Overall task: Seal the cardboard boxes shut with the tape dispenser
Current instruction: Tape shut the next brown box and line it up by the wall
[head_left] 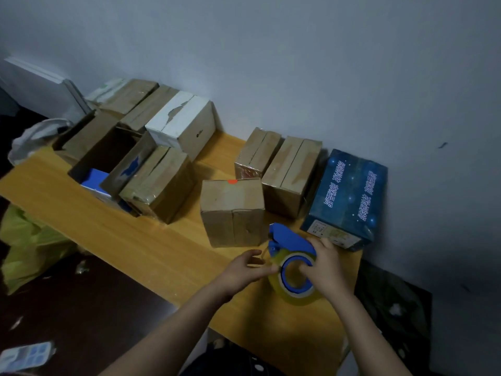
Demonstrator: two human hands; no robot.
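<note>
The right hand [328, 267] is gripping the blue tape dispenser [291, 240], with its fingers curling into the core of the yellowish tape roll [292, 298]. It is holding the dispenser near the worktop's [122, 234] front right corner. The left hand [244, 270] is closing thumb and fingers on the loose end of tape [264, 257] by the cutter, though blur is making the pinch hard to confirm. I judge it is freeing a starting length while the other hand steadies the roll.

The small brown box [233, 210], carrying an orange sticker [231, 181], is sitting just behind the dispenser. Its flap seam is facing the person and appears untaped, so it is likely the next to be sealed.

The blue printed box [349, 196] is crowding the right hand's side, which is leaving little room to swing the dispenser that way. Two glossy taped boxes [291, 172] are standing against the wall behind. Toward the left end, an open box [105, 153] is sitting with its flaps up among more cartons, including a white box [181, 123]. A yellow-green bag [27, 240] is slumping beyond the worktop's left edge.
</note>
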